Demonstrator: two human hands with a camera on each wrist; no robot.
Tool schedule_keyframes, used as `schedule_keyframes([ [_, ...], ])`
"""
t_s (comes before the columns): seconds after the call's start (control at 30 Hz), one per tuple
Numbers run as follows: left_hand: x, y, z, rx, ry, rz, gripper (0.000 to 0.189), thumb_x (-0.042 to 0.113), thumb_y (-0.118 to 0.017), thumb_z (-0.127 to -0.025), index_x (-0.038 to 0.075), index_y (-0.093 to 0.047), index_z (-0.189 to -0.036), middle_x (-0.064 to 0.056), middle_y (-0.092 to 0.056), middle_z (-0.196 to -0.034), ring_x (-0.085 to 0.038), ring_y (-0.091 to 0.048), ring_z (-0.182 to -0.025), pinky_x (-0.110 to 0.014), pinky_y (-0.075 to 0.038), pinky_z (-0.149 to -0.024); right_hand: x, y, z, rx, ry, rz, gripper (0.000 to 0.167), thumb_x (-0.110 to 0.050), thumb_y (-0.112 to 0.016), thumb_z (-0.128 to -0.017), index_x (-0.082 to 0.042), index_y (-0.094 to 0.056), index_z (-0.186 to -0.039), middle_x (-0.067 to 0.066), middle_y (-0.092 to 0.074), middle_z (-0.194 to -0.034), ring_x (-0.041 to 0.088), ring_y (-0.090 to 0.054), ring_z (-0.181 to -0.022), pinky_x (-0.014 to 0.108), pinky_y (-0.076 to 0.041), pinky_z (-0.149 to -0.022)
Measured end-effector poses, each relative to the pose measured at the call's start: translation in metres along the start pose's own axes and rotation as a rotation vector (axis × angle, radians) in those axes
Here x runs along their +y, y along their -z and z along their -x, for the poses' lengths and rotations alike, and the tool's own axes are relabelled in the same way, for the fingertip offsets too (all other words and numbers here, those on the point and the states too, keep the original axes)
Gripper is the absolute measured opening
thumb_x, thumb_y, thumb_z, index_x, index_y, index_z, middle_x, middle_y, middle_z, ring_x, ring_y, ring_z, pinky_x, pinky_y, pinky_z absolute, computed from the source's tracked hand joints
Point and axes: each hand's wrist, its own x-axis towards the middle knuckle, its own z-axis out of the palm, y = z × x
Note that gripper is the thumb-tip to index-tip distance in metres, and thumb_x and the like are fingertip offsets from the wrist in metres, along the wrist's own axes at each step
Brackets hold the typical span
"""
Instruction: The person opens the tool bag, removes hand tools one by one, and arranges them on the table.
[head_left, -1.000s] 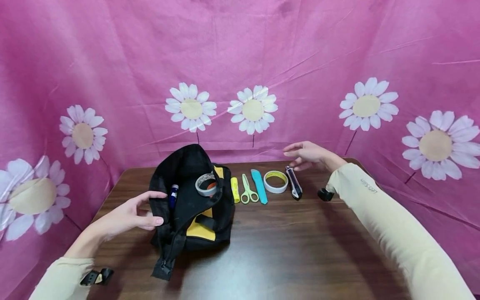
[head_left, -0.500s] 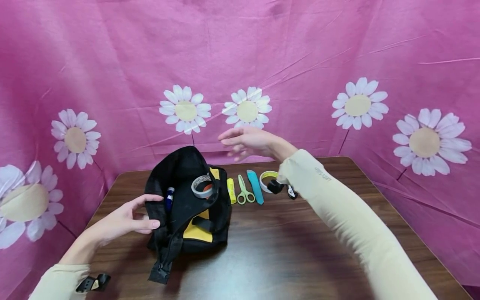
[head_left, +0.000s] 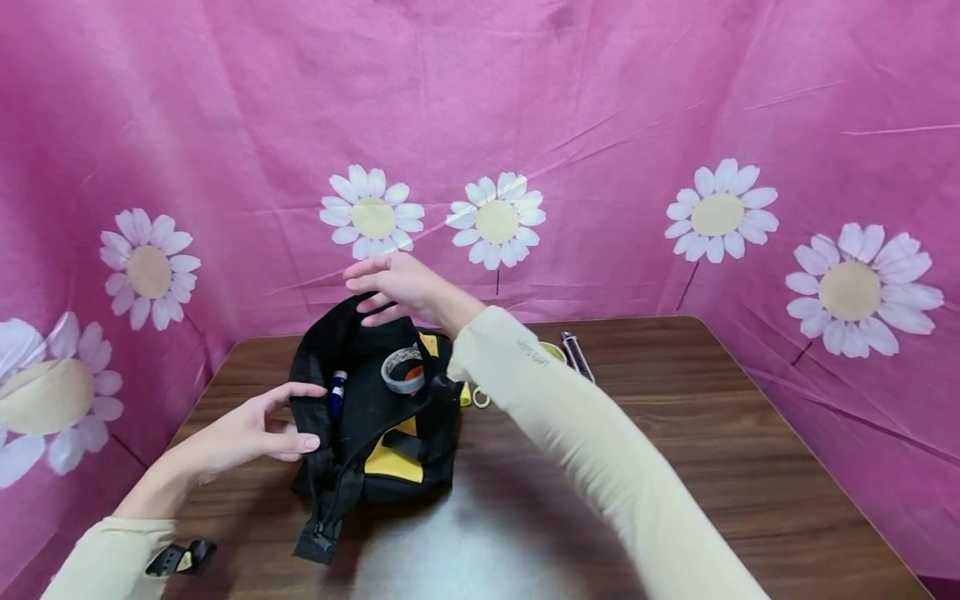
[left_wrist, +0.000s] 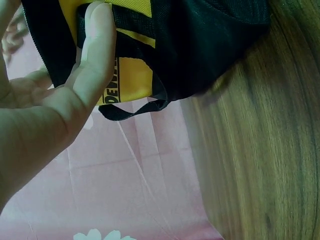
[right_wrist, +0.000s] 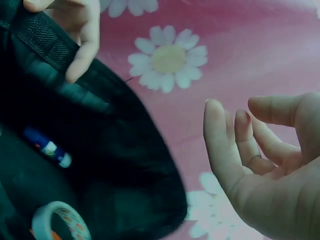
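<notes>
A black and yellow tool bag (head_left: 393, 467) stands with its mouth spread wide. My left hand (head_left: 236, 437) pinches its left rim between thumb and fingers; the right wrist view shows these fingertips (right_wrist: 82, 62) over the edge. Above the bag's far rim hovers my right hand (head_left: 405, 287), fingers loosely bent and holding nothing. Inside the bag lie a small blue tube (right_wrist: 47, 146) with a pale label and a roll of tape (head_left: 402, 371). Something orange, too hidden to name, shows beside the roll.
Right of the bag, my right sleeve (head_left: 592, 425) partly covers a row: a yellow tube (head_left: 466, 394), scissors with pale green handles (head_left: 481, 397), a yellow-lined tape roll (head_left: 553, 352) and a utility knife (head_left: 577, 357). The wooden table (head_left: 697, 467) ends at a pink flowered cloth (head_left: 600, 167).
My right hand has swept left from beside the utility knife to above the bag, its sleeve now covering part of the row. My left hand keeps its hold on the bag's rim.
</notes>
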Motion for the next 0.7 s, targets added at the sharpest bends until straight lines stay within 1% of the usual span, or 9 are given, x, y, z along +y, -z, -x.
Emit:
schedule_keyframes([
  [0.03, 0.000, 0.001, 0.000, 0.006, 0.006, 0.000, 0.058, 0.009, -0.069, -0.096, 0.012, -0.040, -0.147, -0.022, -0.061, -0.116, -0.031, -0.070, -0.099, -0.045, -0.057, -0.087, 0.004, -0.004, -0.006, 0.021, -0.008, -0.005, 0.032, -0.011, -0.063, -0.101, -0.001, -0.062, -0.132, 0.009, -0.065, -0.120, 0.025, -0.064, -0.084, 0.040, -0.061, -0.074],
  [0.13, 0.000, 0.002, 0.001, 0.013, 0.004, -0.013, 0.058, 0.009, -0.069, -0.097, 0.011, -0.039, -0.147, -0.022, -0.062, -0.115, -0.031, -0.069, -0.099, -0.045, -0.057, -0.086, 0.017, -0.012, -0.021, 0.041, -0.060, 0.026, 0.033, -0.009, -0.061, -0.102, 0.002, -0.061, -0.133, 0.016, -0.065, -0.127, 0.025, -0.065, -0.082, 0.039, -0.061, -0.071],
  [0.23, -0.001, 0.003, 0.000, 0.016, 0.008, -0.018, 0.058, 0.009, -0.068, -0.097, 0.012, -0.039, -0.147, -0.022, -0.065, -0.111, -0.031, -0.070, -0.099, -0.045, -0.057, -0.086, 0.030, -0.015, -0.032, 0.037, -0.124, 0.078, 0.035, -0.007, -0.056, -0.103, 0.004, -0.059, -0.137, 0.023, -0.060, -0.136, 0.027, -0.065, -0.083, 0.040, -0.061, -0.070],
  [0.33, -0.001, 0.002, 0.000, 0.017, 0.022, -0.016, 0.058, 0.010, -0.069, -0.097, 0.014, -0.039, -0.147, -0.022, -0.067, -0.108, -0.031, -0.070, -0.098, -0.045, -0.057, -0.087, 0.041, -0.017, -0.038, 0.028, -0.170, 0.131, 0.034, -0.006, -0.055, -0.103, 0.005, -0.060, -0.135, 0.024, -0.059, -0.137, 0.028, -0.066, -0.087, 0.042, -0.061, -0.074],
  [0.43, 0.000, 0.001, 0.000, 0.013, 0.035, -0.002, 0.058, 0.010, -0.069, -0.097, 0.015, -0.039, -0.147, -0.022, -0.067, -0.108, -0.032, -0.070, -0.098, -0.045, -0.056, -0.089, 0.049, -0.019, -0.043, 0.024, -0.184, 0.163, 0.032, -0.005, -0.056, -0.101, 0.006, -0.062, -0.131, 0.025, -0.061, -0.134, 0.028, -0.067, -0.085, 0.045, -0.059, -0.080],
  [0.57, 0.000, -0.001, -0.001, 0.010, 0.020, -0.008, 0.059, 0.011, -0.069, -0.097, 0.015, -0.039, -0.147, -0.021, -0.069, -0.104, -0.032, -0.070, -0.096, -0.043, -0.057, -0.088, 0.059, -0.022, -0.051, 0.049, -0.165, 0.162, 0.032, -0.003, -0.057, -0.100, 0.009, -0.062, -0.129, 0.027, -0.063, -0.129, 0.021, -0.064, -0.071, 0.048, -0.057, -0.087],
  [0.63, 0.000, -0.002, -0.001, 0.014, 0.013, -0.015, 0.060, 0.011, -0.070, -0.097, 0.014, -0.038, -0.147, -0.021, -0.069, -0.102, -0.031, -0.070, -0.094, -0.044, -0.057, -0.088, 0.065, -0.023, -0.054, 0.054, -0.156, 0.163, 0.032, -0.003, -0.057, -0.099, 0.011, -0.062, -0.128, 0.028, -0.063, -0.128, 0.019, -0.062, -0.068, 0.048, -0.057, -0.088],
  [0.7, -0.001, -0.002, 0.000, 0.021, 0.020, -0.016, 0.060, 0.011, -0.070, -0.096, 0.015, -0.039, -0.147, -0.021, -0.069, -0.101, -0.031, -0.070, -0.093, -0.044, -0.057, -0.087, 0.071, -0.024, -0.058, 0.052, -0.160, 0.173, 0.032, -0.003, -0.058, -0.099, 0.010, -0.063, -0.127, 0.027, -0.065, -0.126, 0.019, -0.062, -0.068, 0.048, -0.057, -0.088],
])
